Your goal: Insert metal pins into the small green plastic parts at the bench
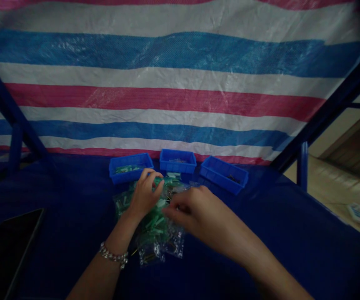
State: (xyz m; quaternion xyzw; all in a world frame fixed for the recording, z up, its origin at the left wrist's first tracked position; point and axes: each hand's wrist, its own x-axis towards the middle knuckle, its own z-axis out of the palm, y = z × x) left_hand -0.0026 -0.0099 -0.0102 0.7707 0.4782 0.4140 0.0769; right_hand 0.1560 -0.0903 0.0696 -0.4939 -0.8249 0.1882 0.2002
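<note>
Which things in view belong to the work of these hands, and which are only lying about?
Likely part of the work:
bags
green pieces
left bin
middle bin
right bin

Seemingly just lying about:
phone or tablet
pale item on the floor, too unclear to name

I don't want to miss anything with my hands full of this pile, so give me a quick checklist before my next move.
1. Left blue bin upright, green pieces inside: ok.
2. Right blue bin upright, small dark pieces inside: ok.
3. Heap of clear packets and green pieces neatly separated: not ok, they overlap.
4. Left hand free of any piece: cannot tell, it is over the heap with curled fingers.
5. Right hand gripping a piece: cannot tell, its fingertips are blurred.
6. Dark flat device apart from the heap: ok, it lies off to the left.
</note>
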